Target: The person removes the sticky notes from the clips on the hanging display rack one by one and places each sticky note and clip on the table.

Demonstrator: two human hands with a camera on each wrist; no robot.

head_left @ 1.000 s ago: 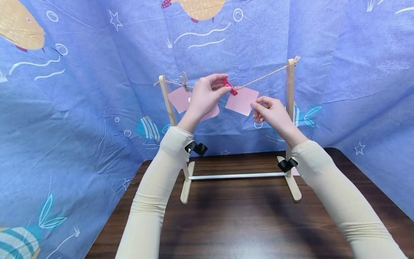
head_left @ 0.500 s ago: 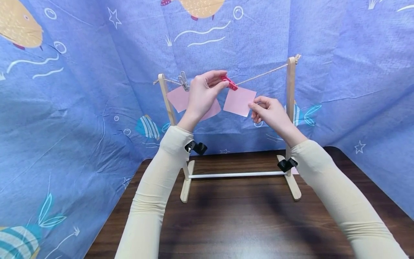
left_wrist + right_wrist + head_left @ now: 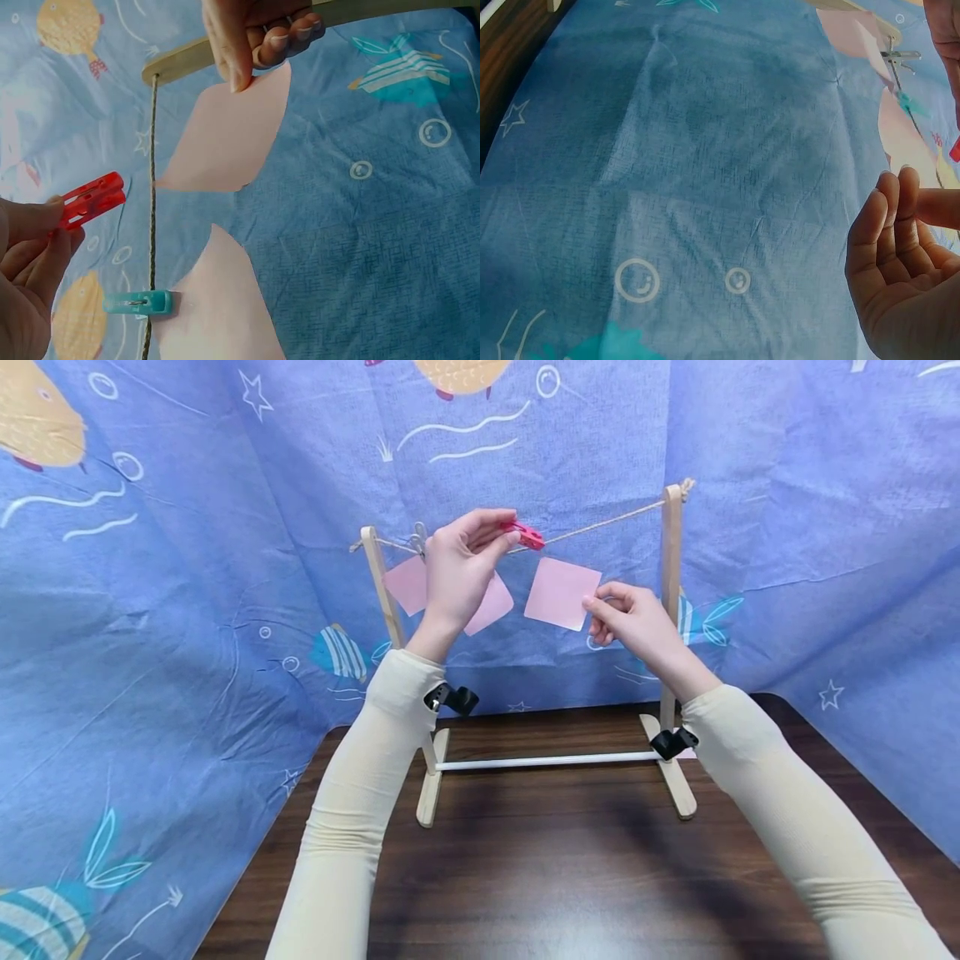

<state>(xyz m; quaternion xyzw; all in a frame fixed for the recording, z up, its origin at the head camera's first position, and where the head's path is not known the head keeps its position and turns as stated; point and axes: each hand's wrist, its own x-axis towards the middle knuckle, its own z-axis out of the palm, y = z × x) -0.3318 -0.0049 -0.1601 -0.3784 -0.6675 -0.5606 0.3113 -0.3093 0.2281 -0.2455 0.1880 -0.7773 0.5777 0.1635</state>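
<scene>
In the head view my left hand [image 3: 461, 564] pinches a red clothespin [image 3: 529, 535] close to the string [image 3: 603, 526]. The left wrist view shows that clothespin [image 3: 94, 201] beside the string [image 3: 152, 240], apart from it. My right hand [image 3: 630, 618] holds a pink paper square [image 3: 562, 593] by its right edge, between thumb and fingers. The square's far corner reaches the string in the left wrist view. Nearby, a teal clothespin [image 3: 139, 302] fastens another pink paper [image 3: 214, 307] to the string. A grey metal clip [image 3: 900, 55] holds a further pink paper [image 3: 847, 31].
Two wooden posts, left [image 3: 381, 585] and right [image 3: 671, 593], carry the string, with a white rod [image 3: 547, 762] joining them low down. The stand is on a dark wooden table [image 3: 555, 860]. Blue fish-printed cloth [image 3: 300, 527] hangs behind and at the sides.
The red clothespin has come away from the pink square, moving up and left with my left hand. The right hand keeps hold of the square, which now hangs apart from the clothespin.
</scene>
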